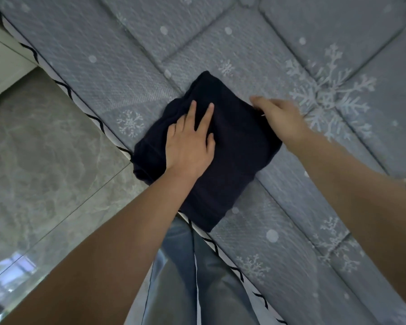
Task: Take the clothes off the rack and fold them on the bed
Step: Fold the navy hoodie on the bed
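**Flattening a folded dark garment at the bed's edge**

The left hand's fingers [203, 113] lie straight and spread, pressing flat on the dark navy, soft knit garment [232, 165] folded into a compact rectangle. The left hand [189, 146] sits on the cloth's left half, near the middle of the frame, probably to pin the layers so that the fold does not spring open. The right hand [279, 118] rests at the garment's upper right edge with its fingers curled down onto the border; whether they pinch the cloth or merely nudge it cannot be told, since the fingertips are hidden. That hold looks meant to square or tuck the edge while the other palm anchors the pile.

The garment lies on the grey-blue quilted bed cover with white snowflakes and dots [326, 66], close to the piped, zigzag-trimmed edge [96, 120] that runs diagonally from upper left to lower centre; one corner slightly overhangs it. The fold appears nearly finished. Below the edge, at lower centre, are the person's light blue jeans [185, 277]. Glossy grey marbled floor tiles [45, 160] fill the left of the frame. No rack is in view.
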